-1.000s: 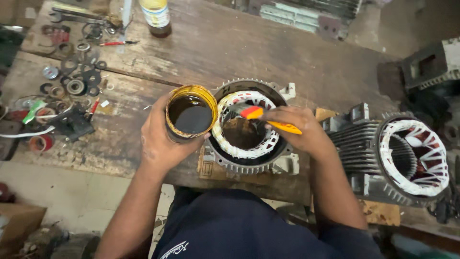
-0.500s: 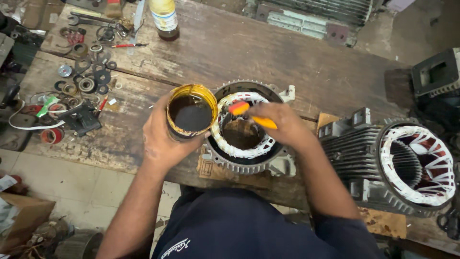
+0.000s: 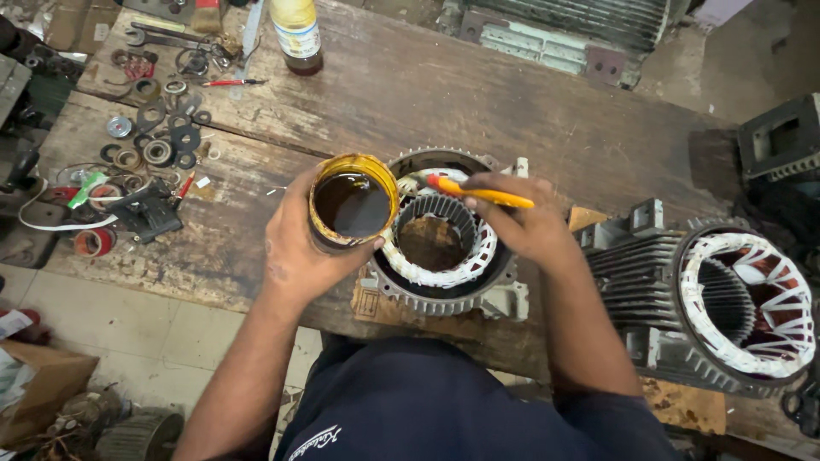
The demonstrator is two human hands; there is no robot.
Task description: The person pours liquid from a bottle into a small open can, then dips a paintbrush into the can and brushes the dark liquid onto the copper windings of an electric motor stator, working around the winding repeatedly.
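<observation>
Left hand [image 3: 299,248] fingers wrapped around can [image 3: 352,205] of dark liquid. Right hand [image 3: 521,224] fingers pinching brush [image 3: 480,195], tip over stator [image 3: 440,243] rim, just beside can.

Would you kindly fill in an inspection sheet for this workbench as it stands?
Surface: worn wooden plank workbench, stained.
Job's things: round tin of dark brown liquid; orange-handled brush over the upright finned motor stator with white-laced windings.
Clutter: metal rings and washers, spanner, brown bottle, second stator lying on its side.
Grippers: left hand holds the tin; right hand holds the brush.
Cables: white wire at the bench's left edge.
Surroundings: tiled floor, cardboard box.
</observation>
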